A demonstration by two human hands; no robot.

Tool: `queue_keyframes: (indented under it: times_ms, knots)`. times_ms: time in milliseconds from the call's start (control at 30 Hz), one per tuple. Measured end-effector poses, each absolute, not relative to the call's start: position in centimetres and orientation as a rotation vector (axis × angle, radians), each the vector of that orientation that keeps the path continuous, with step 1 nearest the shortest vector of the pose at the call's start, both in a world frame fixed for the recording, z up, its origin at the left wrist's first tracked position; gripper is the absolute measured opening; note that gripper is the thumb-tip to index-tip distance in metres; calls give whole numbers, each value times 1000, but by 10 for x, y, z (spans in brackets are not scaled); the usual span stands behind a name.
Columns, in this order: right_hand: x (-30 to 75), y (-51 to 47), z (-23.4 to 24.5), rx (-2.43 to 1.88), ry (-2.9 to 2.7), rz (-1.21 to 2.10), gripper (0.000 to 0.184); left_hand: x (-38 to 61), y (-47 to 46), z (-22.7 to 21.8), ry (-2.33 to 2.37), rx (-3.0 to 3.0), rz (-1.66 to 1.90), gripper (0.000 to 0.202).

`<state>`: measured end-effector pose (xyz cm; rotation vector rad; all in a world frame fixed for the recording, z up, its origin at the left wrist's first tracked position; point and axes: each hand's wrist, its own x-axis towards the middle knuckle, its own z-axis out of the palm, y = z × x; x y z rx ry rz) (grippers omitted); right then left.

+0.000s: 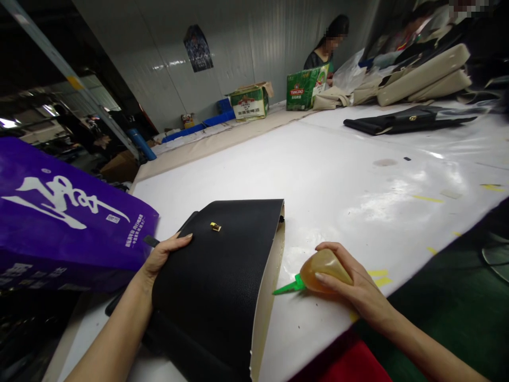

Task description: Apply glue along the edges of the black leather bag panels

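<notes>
A black leather bag flap (222,276) with a small gold clasp (215,227) lies curved on the white table (338,175), its pale raw edge facing right. My left hand (165,254) rests on the flap's left edge, fingers wrapped over it. My right hand (353,284) is closed round a soft amber glue bottle (322,268) with a green nozzle (287,288). The nozzle tip points left at the flap's pale edge and sits just short of it, low over the table.
A purple printed bag (59,223) stands at the left. Black bag pieces (401,122) and beige padded parts (421,77) lie at the far right. Two green cardboard boxes (306,87) stand at the back, with another person (328,45) behind them. Yellow tape marks (427,199) dot the table.
</notes>
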<state>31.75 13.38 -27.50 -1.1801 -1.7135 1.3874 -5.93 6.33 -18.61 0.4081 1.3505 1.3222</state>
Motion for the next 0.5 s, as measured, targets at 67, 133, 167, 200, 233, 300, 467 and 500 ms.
queue_keyframes:
  times_ms: [67, 133, 167, 200, 233, 300, 467, 500]
  knots:
    - [317, 129, -274, -1218, -1677, 1337, 49, -59, 62, -186, 1348, 406, 1337, 53]
    - [315, 127, -273, -1277, -1605, 1220, 48, -58, 61, -185, 1337, 410, 1346, 54]
    - [314, 125, -272, -1299, -1577, 1179, 47, -57, 61, -185, 1328, 413, 1349, 54]
    - [314, 124, -272, -1311, -1566, 1168, 47, -57, 60, -184, 1319, 413, 1350, 54]
    - [313, 121, -272, -1310, -1574, 1187, 47, -56, 60, -184, 1315, 409, 1352, 54]
    - [312, 115, -272, -1264, -1631, 1283, 48, -56, 59, -182, 1316, 389, 1358, 52]
    - [310, 113, -275, -1209, -1591, 1399, 48, -56, 59, -182, 1312, 381, 1359, 48]
    - [309, 116, -274, -1211, -1488, 1421, 47, -56, 59, -183, 1308, 389, 1350, 48]
